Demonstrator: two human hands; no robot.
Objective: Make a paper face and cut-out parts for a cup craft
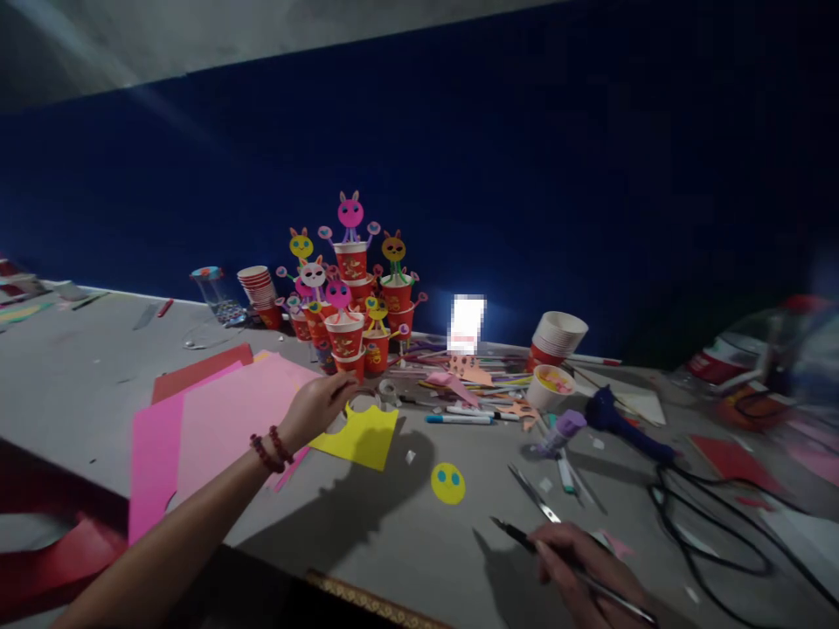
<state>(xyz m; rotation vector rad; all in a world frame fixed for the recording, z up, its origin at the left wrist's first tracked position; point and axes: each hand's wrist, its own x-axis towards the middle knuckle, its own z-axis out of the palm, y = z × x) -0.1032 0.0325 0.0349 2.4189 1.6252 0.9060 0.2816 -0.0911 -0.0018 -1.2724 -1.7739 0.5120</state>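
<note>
My left hand [316, 404] reaches forward over the table and pinches the near edge of a yellow paper sheet [359, 437] with round cut-outs. A beaded bracelet sits on that wrist. My right hand [577, 572] is low at the front right, closed round a thin dark pen-like tool [517, 534] that points left. A yellow paper face disc [448, 483] with two blue eyes lies on the grey table [393, 524] between the hands.
A stack of red paper cups topped with paper animal figures [347, 297] stands behind. Pink and red paper sheets [216, 419] lie left. Markers, scissors [534, 494], a glue gun [622, 424] with black cable, and cup stacks [557, 336] crowd the right.
</note>
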